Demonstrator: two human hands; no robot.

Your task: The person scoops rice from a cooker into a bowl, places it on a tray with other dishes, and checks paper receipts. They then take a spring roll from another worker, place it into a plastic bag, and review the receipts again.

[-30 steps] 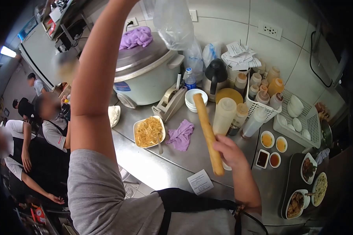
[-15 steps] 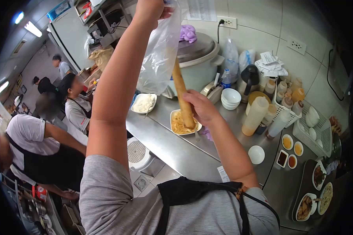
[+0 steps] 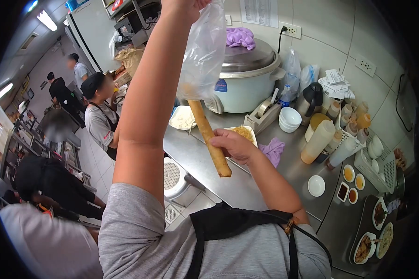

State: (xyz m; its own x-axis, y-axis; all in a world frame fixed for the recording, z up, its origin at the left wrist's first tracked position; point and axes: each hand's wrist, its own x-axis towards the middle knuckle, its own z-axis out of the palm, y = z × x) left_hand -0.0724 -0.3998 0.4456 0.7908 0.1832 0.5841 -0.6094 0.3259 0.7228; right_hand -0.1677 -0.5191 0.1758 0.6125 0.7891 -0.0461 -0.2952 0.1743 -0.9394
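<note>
My left hand (image 3: 184, 8) is raised to the top edge of the view, its fingers closed on the top of a clear plastic bag (image 3: 204, 56). The bag hangs down long and crinkled. Below it my right hand (image 3: 235, 145) grips a long golden-brown tube-shaped roll (image 3: 202, 123), held at a slant with its lower end pointing toward me. The roll's upper end shows faintly through the bottom of the bag. Behind my right hand, partly covered, is a white dish of yellow noodles (image 3: 245, 132). A dish of white food (image 3: 182, 118) lies to the left.
A large rice cooker (image 3: 246, 88) stands against the wall, a tape dispenser (image 3: 264, 116) before it. White bowls (image 3: 290, 119), squeeze bottles (image 3: 317, 142), sauce cups (image 3: 348, 174) and a tray of dishes (image 3: 363, 218) are to the right. Several people work at the left; a stool (image 3: 174, 179) stands below.
The roll's lower end has swung off the noodle dish toward me and left, and its top has shifted left with my right hand. The view has turned slightly, and people at the left have moved.
</note>
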